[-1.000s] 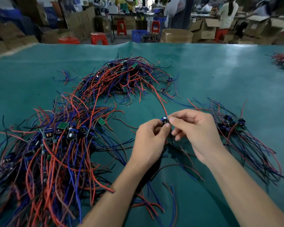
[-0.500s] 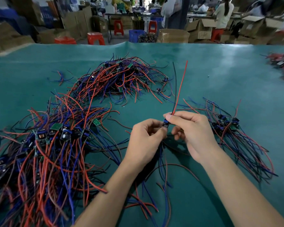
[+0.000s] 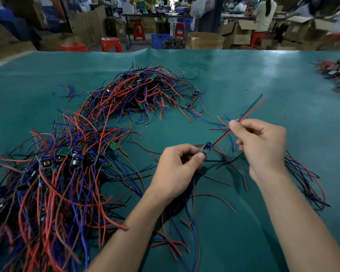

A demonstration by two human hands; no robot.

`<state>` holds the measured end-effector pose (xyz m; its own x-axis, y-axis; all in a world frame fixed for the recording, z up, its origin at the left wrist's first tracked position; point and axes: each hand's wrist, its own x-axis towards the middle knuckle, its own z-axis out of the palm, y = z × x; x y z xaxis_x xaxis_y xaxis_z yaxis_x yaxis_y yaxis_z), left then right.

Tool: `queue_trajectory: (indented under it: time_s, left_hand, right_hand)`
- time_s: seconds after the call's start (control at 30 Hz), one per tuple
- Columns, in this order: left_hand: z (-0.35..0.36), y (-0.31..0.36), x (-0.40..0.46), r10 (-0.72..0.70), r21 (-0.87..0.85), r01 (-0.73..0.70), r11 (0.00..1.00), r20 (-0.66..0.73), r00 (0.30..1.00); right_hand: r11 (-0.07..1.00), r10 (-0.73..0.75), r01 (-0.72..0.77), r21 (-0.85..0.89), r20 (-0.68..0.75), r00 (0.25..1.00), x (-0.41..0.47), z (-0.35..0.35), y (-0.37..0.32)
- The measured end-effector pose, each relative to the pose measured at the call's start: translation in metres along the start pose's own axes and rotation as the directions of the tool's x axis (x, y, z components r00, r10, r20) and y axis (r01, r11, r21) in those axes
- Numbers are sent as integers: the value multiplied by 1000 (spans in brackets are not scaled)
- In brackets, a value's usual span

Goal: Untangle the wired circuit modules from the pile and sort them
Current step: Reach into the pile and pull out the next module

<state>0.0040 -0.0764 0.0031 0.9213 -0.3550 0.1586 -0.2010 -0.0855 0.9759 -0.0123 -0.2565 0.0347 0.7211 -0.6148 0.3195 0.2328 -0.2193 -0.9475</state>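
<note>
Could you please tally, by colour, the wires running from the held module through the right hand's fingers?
Red wire: 1
Black wire: 1
Total: 2, both pinched by the right hand and leading from the module that the left hand holds.

Free room on the right, tangle on the left

The teal tabletop (image 3: 234, 79) is bare behind the hands; the large wire pile (image 3: 53, 173) fills the left, a second pile (image 3: 143, 91) lies behind it, and a sorted bundle (image 3: 304, 173) lies just right.
</note>
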Motion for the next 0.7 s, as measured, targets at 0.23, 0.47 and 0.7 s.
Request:
queue_trajectory:
  time_s: [0.23,0.47,0.7]
  left_hand:
    - [1,1,-1,40,117,-42,992,23,999]
    - [1,-1,0,35,48,-25,999,-213,976]
    - [0,2,0,86,17,-84,996,-142,986]
  right_hand:
    - [978,103,-39,206,-312,944,15,-24,-4]
    - [950,280,-233,207,-236,930,20,-32,-5]
    - [984,42,48,-173,482,875,-23,19,0]
